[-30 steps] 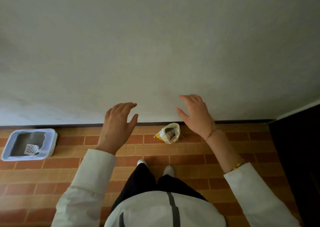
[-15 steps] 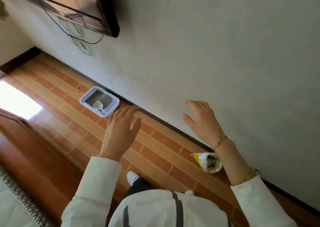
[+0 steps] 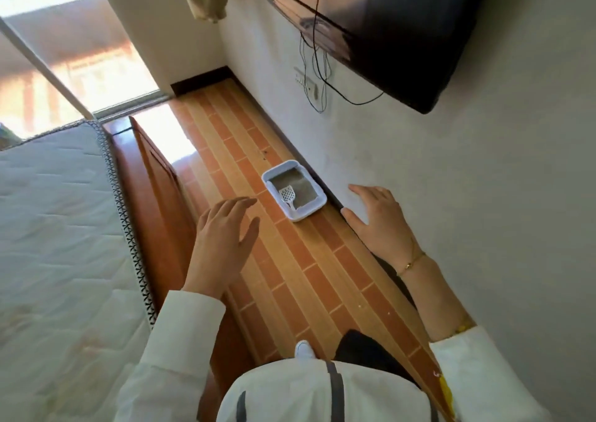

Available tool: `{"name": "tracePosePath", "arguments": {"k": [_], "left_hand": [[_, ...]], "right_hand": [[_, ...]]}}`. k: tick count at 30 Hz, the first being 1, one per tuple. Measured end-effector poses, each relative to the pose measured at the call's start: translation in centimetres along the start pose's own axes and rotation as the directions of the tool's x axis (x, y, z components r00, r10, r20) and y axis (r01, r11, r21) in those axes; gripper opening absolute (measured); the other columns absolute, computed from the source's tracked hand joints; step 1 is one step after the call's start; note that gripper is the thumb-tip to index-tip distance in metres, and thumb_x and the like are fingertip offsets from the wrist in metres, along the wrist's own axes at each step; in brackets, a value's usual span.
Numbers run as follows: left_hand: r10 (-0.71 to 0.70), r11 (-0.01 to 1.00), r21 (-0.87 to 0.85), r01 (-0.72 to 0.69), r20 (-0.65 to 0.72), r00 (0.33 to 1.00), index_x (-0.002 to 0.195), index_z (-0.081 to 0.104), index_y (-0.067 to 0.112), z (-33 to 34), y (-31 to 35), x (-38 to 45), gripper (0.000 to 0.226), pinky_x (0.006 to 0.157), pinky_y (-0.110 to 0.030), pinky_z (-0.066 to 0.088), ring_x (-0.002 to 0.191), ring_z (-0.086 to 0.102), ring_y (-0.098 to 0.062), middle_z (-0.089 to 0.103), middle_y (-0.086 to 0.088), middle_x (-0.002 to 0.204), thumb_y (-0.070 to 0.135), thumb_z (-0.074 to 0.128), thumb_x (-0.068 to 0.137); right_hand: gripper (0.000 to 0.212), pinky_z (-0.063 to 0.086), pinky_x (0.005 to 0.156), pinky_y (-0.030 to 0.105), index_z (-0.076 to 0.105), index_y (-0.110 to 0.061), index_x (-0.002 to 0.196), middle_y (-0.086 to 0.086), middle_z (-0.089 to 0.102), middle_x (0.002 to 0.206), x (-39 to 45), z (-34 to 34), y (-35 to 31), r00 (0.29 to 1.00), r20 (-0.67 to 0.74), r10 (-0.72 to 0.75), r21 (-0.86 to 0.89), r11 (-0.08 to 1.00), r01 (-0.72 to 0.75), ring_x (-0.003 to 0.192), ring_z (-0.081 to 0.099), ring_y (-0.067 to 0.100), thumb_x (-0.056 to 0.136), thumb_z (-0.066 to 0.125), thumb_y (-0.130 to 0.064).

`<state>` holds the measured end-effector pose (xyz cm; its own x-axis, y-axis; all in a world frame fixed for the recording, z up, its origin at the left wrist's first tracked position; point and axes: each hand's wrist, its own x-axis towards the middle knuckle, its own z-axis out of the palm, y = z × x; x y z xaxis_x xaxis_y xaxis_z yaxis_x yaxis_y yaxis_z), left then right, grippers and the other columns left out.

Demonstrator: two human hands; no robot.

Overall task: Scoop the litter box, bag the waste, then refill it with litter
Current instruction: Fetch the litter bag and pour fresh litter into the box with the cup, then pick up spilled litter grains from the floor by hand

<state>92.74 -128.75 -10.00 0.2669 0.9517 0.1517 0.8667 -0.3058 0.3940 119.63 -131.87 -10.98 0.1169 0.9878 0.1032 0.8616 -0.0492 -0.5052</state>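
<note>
Litter box (image 3: 294, 193) ahead on floor by wall, long axis running away from me | scoop (image 3: 287, 195) inside | left hand (image 3: 225, 241), right hand (image 3: 380, 221) both spread, empty (right marginally nearer, I judge).

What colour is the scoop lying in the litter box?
White, a slotted scoop; the head view shows it.

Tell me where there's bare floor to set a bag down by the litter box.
Bare tile lies between the litter box and the bed frame, and along the strip from the box toward the person's shoe. The box's far side is tight against the wall. Both the left hand and right hand are empty.
</note>
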Motion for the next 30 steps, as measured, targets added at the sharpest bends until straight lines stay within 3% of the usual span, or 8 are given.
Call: {"name": "tracePosePath", "arguments": {"k": [10, 18, 24, 30], "left_hand": [[-0.173, 0.985, -0.027, 0.171, -0.067, 0.983, 0.129, 0.056, 0.026, -0.5, -9.3, 8.5, 0.035, 0.107, -0.050, 0.039, 0.127, 0.051, -0.021, 0.060, 0.004, 0.131, 0.035, 0.048, 0.096], [-0.230, 0.973, -0.007, 0.232, -0.138, 0.963, 0.127, 0.058, 0.025, -1.1, -16.6, 22.4, 0.033, 0.099, -0.048, 0.046, 0.122, 0.055, -0.021, 0.062, 0.004, 0.128, 0.034, 0.050, 0.095], [-0.263, 0.962, 0.008, 0.274, -0.245, 0.933, 0.125, 0.061, 0.021, -3.2, -20.4, 33.5, 0.032, 0.096, -0.050, 0.049, 0.116, 0.059, -0.024, 0.065, -0.001, 0.124, 0.026, 0.056, 0.093], [-0.353, 0.932, -0.016, 0.362, -0.256, 0.900, 0.125, 0.060, 0.022, -3.6, -23.2, 41.3, 0.032, 0.096, -0.050, 0.050, 0.115, 0.059, -0.026, 0.065, -0.002, 0.124, 0.025, 0.059, 0.093]], "right_hand": [[0.050, 0.039, 0.104, 0.033, 0.049, -0.014, 0.137, 0.007, 0.055, 0.134, 15.1, 5.6, -4.1, 0.984, 0.125, -0.128, 0.022, 0.992, 0.126, 0.127, 0.044, 0.022, 0.092, 0.059, -0.033], [0.048, 0.040, 0.102, 0.033, 0.049, -0.019, 0.136, 0.005, 0.054, 0.136, 32.9, 9.1, -6.9, 0.963, 0.162, -0.215, 0.064, 0.976, 0.207, 0.128, 0.044, 0.022, 0.093, 0.059, -0.035], [0.046, 0.039, 0.103, 0.037, 0.051, -0.011, 0.135, 0.010, 0.056, 0.133, 46.7, 10.1, -10.2, 0.942, 0.150, -0.301, 0.056, 0.953, 0.296, 0.128, 0.044, 0.025, 0.094, 0.057, -0.032], [0.047, 0.039, 0.104, 0.039, 0.052, -0.009, 0.134, 0.012, 0.057, 0.132, 55.5, 12.0, -11.5, 0.935, 0.178, -0.308, 0.066, 0.951, 0.301, 0.128, 0.044, 0.028, 0.093, 0.058, -0.030]]}}
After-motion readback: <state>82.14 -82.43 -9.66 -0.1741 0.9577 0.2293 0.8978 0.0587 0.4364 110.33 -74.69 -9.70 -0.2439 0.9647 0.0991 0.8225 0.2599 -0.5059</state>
